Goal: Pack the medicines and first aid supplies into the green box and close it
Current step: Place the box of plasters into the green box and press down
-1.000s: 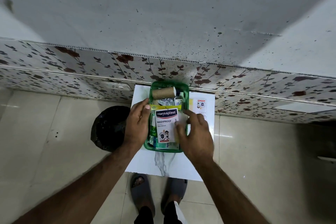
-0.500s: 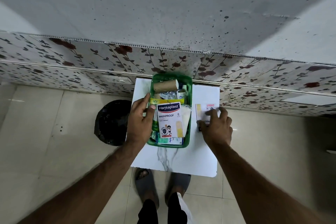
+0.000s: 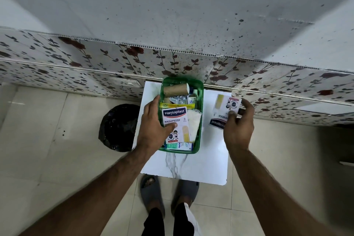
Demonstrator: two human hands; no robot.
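Observation:
The open green box (image 3: 199,136) stands on a small white table (image 3: 193,166), filled with supplies: a brown bandage roll (image 3: 176,88), blister packs (image 3: 178,99), small bottles, gauze and a white plaster packet (image 3: 175,120) lying on top. My left hand (image 3: 153,126) rests over the box's left rim, thumb pressed on that packet. To the right of the box my right hand (image 3: 238,124) holds a second plaster packet (image 3: 223,110) lifted off the table, printed side up and turned away from me.
A black bin bag (image 3: 118,126) sits on the tiled floor left of the table. A floral-patterned wall panel (image 3: 95,63) runs right behind the table. My feet in grey sandals (image 3: 151,193) stand at the table's near edge.
My right hand left the box, reached the second plaster packet on the table's right side and has picked it up. My left thumb has shifted onto the packet in the box.

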